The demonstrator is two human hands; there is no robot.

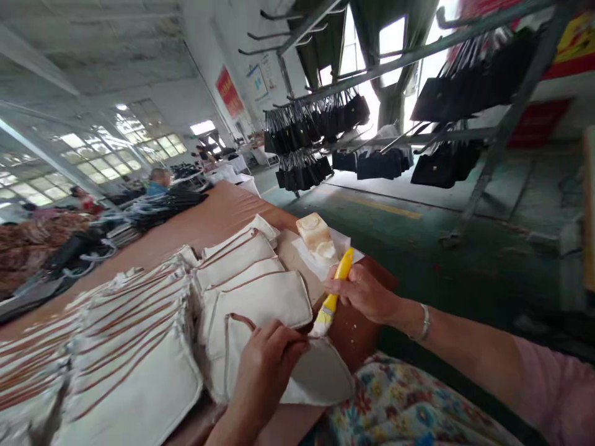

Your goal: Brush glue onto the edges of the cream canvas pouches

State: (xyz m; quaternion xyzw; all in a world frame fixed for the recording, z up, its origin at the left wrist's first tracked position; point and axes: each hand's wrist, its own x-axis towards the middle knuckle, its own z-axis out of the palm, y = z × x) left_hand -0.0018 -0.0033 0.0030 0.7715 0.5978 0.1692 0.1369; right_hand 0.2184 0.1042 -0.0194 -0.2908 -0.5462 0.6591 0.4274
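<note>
A yellow-handled paintbrush point(343, 265) is gripped in my right hand point(365, 291), its white-coated bristles pointing down at the edge of a cream fabric bag piece point(320, 371). My left hand point(269, 362) lies on that same piece, fingers closed at its brown-trimmed edge near the bristles; whether they pinch the fabric is partly hidden. Behind it, more cream pieces point(264, 297) with brown edging overlap in a row. A whitish, stained container point(313, 230) lies on a white sheet point(341, 241) just beyond my right hand.
Stacks of cream pieces point(134, 378) cover the left of the brown table point(232, 204). Metal racks point(488, 161) hung with black bags point(297, 133) stand past the table's right edge. Dark bags point(153, 214) are piled farther left, where a person in blue point(158, 184) sits.
</note>
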